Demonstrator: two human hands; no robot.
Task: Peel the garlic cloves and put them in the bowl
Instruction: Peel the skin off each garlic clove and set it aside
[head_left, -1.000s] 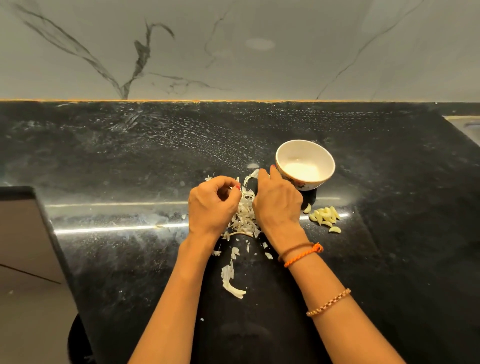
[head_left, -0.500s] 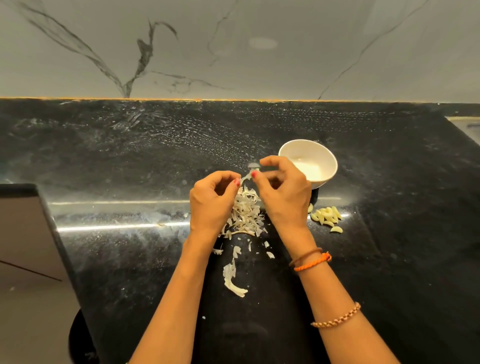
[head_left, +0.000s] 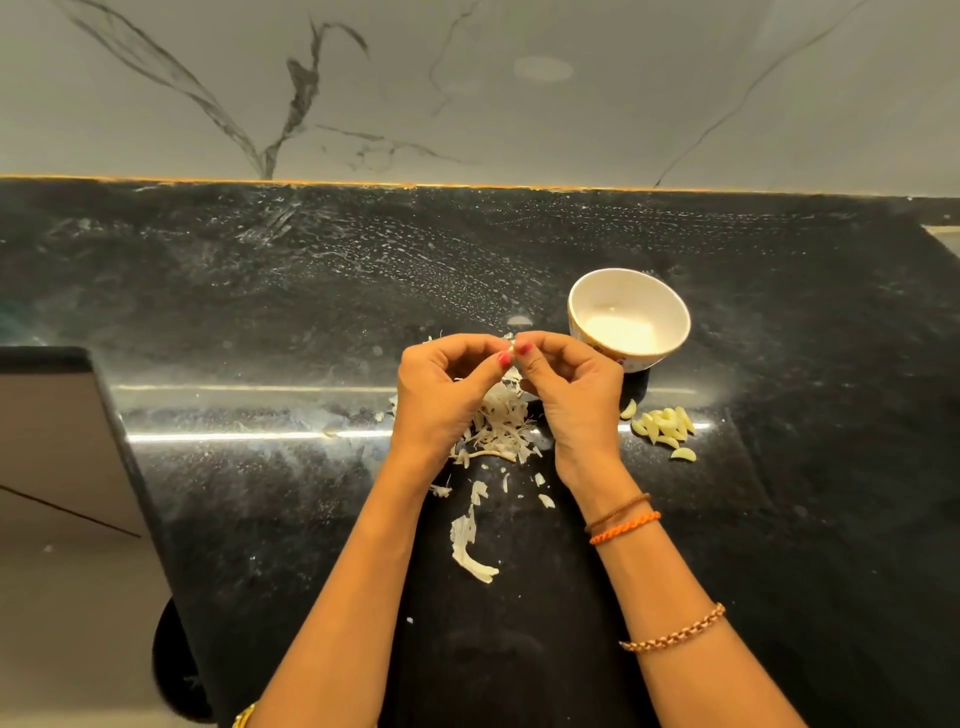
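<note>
Above the heap of skins (head_left: 498, 426) near the middle of the black tabletop (head_left: 260, 291), the two hands meet, raised off the surface. The left hand (head_left: 441, 395) and the right hand (head_left: 574, 389) have their fingertips together, both pinching one small clove (head_left: 511, 349) between thumb and forefinger; only a sliver of it shows between the red-painted nails, so how much skin remains on it cannot be told. The other fingers of each hand are curled in.

Just beyond the right hand stands the white bowl (head_left: 670, 312), upright, its inside pale with no cloves visible in it. To the right of the right wrist, well clear of the bowl's mouth, a cluster of peeled cloves (head_left: 665, 426) lies on the tabletop, one a little apart at the near side. Loose scraps of skin trail toward the person, ending in a larger curled piece (head_left: 470, 551) between the forearms. The right forearm wears an orange thread (head_left: 623, 527) and a bead bracelet (head_left: 675, 635).
</note>
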